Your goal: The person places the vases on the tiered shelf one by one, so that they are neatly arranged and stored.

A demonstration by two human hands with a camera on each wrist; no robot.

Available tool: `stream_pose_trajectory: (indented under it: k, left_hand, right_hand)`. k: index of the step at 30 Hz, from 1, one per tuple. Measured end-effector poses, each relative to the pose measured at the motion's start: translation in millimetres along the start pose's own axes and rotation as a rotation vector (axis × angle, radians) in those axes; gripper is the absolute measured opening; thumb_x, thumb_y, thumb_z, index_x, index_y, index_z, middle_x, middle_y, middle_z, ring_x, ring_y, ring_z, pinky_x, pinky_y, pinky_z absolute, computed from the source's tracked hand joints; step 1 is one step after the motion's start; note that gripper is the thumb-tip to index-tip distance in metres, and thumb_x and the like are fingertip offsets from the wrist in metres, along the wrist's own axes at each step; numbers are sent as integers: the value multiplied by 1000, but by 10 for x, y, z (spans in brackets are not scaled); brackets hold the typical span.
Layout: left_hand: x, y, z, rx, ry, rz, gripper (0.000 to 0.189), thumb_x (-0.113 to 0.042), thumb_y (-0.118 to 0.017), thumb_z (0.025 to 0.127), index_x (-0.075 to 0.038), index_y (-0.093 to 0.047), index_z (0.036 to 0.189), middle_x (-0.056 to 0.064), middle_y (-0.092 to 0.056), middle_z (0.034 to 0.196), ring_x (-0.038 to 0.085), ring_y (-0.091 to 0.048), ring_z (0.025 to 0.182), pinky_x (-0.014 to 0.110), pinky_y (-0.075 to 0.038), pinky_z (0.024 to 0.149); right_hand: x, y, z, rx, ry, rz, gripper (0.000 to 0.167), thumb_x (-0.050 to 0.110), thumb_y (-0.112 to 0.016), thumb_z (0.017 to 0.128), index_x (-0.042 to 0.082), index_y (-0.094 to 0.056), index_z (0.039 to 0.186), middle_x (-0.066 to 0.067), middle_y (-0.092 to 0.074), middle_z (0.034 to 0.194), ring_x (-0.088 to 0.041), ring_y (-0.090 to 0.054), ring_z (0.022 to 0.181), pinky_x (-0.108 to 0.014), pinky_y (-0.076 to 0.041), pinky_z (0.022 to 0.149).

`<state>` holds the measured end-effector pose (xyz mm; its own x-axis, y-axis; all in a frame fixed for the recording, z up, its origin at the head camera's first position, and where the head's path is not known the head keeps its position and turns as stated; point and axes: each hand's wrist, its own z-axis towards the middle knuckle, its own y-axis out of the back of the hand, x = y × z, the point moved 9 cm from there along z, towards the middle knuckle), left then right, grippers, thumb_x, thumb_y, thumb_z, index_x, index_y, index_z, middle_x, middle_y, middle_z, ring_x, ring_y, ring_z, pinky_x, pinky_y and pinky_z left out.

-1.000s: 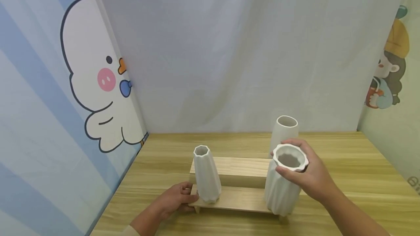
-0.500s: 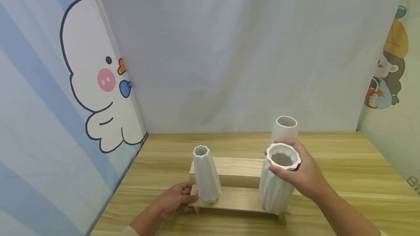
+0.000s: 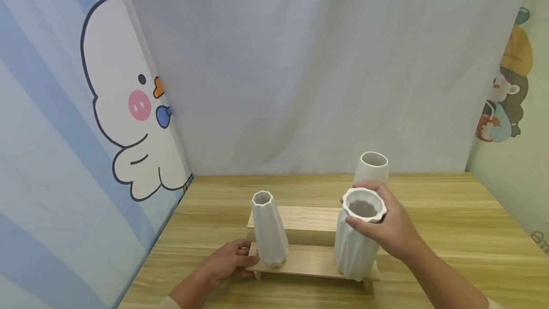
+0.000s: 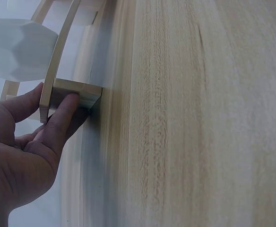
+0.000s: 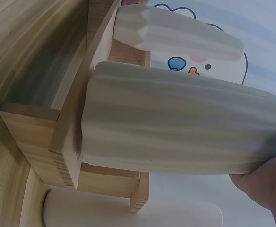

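My right hand (image 3: 392, 225) grips a wide white fluted vase (image 3: 356, 247) just below its scalloped rim. The vase stands upright over the right end of the lower step of a two-tier wooden stand (image 3: 310, 259); in the right wrist view its base (image 5: 93, 118) is right at the board. At the stand's left end, my left hand (image 3: 227, 261) pinches the lower board (image 4: 57, 61), thumb above and fingers beneath. Beside that hand a slimmer white fluted vase (image 3: 271, 232) rests on the same step. The right hand's far fingers are mostly hidden behind the wide vase.
Behind the right hand, a smooth white vase (image 3: 369, 173) stands on the wooden table (image 3: 206, 204), partly covered. The stand's higher back step (image 3: 317, 216) rises behind the lower one. Printed curtains (image 3: 326, 75) enclose the table at the back and sides.
The right hand has shifted the wide fluted vase left along the stand, from its right end inward. The left hand has kept its place on the lower board.
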<state>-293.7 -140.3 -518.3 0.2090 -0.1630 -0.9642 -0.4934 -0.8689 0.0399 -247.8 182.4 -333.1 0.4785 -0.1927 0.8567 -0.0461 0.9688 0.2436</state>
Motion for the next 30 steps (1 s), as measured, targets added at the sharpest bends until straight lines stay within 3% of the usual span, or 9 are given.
stream_pose_trajectory:
  k: [14,24,30]
  left_hand:
    - [47,19,13,-6,33,10,62,-14,-70,92,12,-38,138,17,-66,121,24,-66,105,43,-60,86]
    - [37,10,13,0,36,6,64,-15,-69,92,13,-36,139,22,-62,128,25,-65,108,44,-60,87]
    - [19,11,7,0,27,4,59,-13,-69,92,12,-39,136,17,-66,121,24,-66,105,43,-60,87]
  right_hand:
    - [-24,-104,27,21,4,33,58,0,-78,80,8,-47,128,6,-71,108,-12,-67,94,-30,-61,75]
    - [-60,-136,38,19,-2,39,58,1,-79,80,8,-48,128,7,-71,107,-12,-67,93,-30,-61,75]
    - [-73,-148,55,16,5,32,58,0,-79,79,8,-48,128,7,-71,106,-12,-67,92,-29,-61,75]
